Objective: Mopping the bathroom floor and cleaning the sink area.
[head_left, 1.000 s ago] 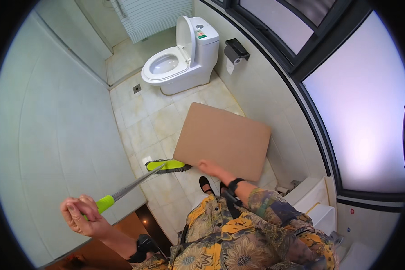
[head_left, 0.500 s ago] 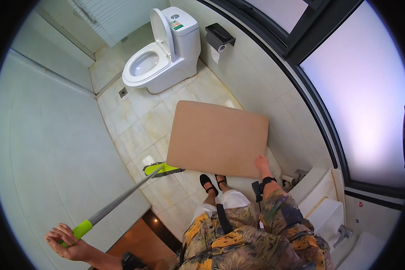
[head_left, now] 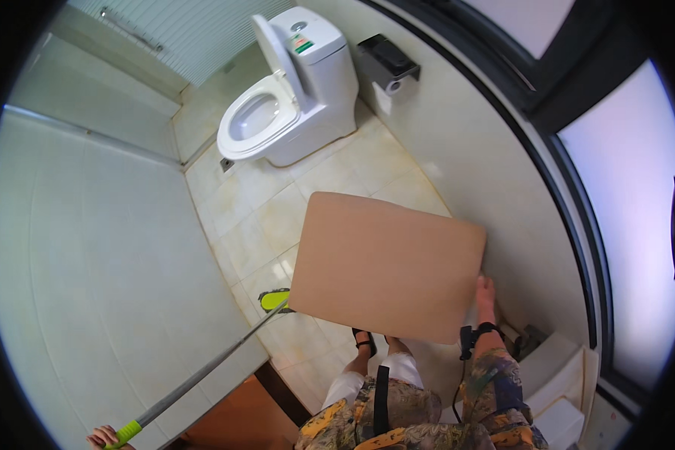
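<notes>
In the lower left corner, my left hand (head_left: 103, 436) is closed round the green grip of a flat mop (head_left: 202, 371). The mop's grey pole slants up to its bright green head (head_left: 273, 300) on the floor, part of which the mat covers. My right hand (head_left: 486, 291) grips the right edge of a brown floor mat (head_left: 386, 262), a rectangle with rounded corners. The mat is in front of me above the floor and hides part of my feet; the fingers under its edge are partly hidden.
A white toilet (head_left: 300, 97) with its lid up stands at the far end. To its right a black paper holder (head_left: 388, 60) is fixed to the tiled wall. A floor drain (head_left: 226, 164) lies left of the toilet. White fittings (head_left: 555, 375) stand at lower right.
The mat has come nearer and to the right with my right hand, covering more of the mop head. My left hand is lower in the picture. The whole view has shifted.
</notes>
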The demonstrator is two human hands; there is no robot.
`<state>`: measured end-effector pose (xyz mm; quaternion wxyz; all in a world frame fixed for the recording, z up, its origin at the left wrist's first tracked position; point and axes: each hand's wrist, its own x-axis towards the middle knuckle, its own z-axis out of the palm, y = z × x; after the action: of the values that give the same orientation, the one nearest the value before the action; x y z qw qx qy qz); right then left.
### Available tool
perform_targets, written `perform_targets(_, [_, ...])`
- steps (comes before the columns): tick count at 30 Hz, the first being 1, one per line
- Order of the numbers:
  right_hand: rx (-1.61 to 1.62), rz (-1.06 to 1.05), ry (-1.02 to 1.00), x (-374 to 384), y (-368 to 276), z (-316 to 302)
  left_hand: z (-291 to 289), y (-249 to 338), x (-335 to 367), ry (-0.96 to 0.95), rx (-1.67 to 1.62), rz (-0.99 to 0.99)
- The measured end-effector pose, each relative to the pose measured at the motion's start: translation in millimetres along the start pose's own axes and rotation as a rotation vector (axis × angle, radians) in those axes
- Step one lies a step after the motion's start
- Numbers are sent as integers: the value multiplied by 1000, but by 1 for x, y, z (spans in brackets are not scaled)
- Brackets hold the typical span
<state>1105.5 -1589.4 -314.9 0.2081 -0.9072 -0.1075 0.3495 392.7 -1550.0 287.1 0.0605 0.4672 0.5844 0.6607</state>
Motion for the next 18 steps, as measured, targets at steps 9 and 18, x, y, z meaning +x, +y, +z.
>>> perform_targets(9, [633, 80, -166, 108, 33, 16, 136, -323, -367, 2, 2, -610])
perform_targets(18, [508, 82, -98, 21, -83, 94, 228, -585, -545, -214, 22, -1164])
